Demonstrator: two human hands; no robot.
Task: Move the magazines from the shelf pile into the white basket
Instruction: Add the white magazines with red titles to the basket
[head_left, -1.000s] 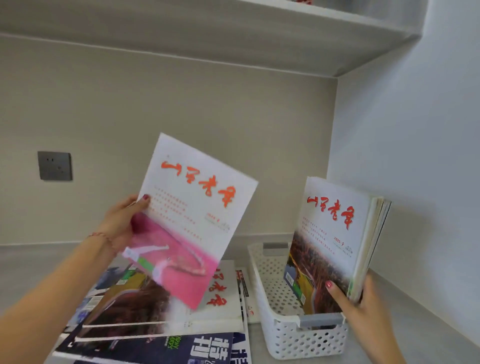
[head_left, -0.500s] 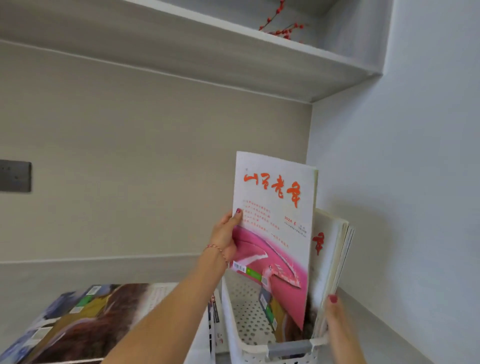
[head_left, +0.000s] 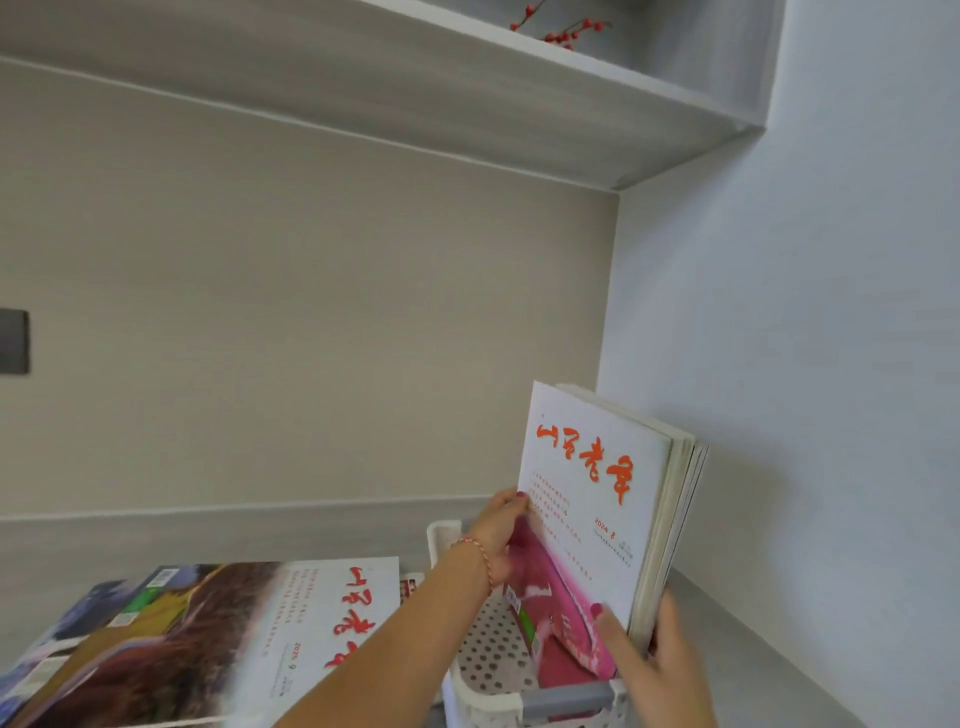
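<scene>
Partly done: several magazines (head_left: 670, 519) are stood upright in the basket (head_left: 488, 706), gripped by right hand (head_left: 660, 670); the front one is pinched by left hand (head_left: 501, 535). Left of basket, a pile (head_left: 208, 639) is left.

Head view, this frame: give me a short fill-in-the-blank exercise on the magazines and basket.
1. The pink-covered magazine stands upright in the white ____.
2. The left hand holds this magazine by its ____ edge.
3. The right hand steadies the magazines near their ____ end.
4. The pile of magazines lies to the basket's ____.

Missing words: basket; left; lower; left
</scene>
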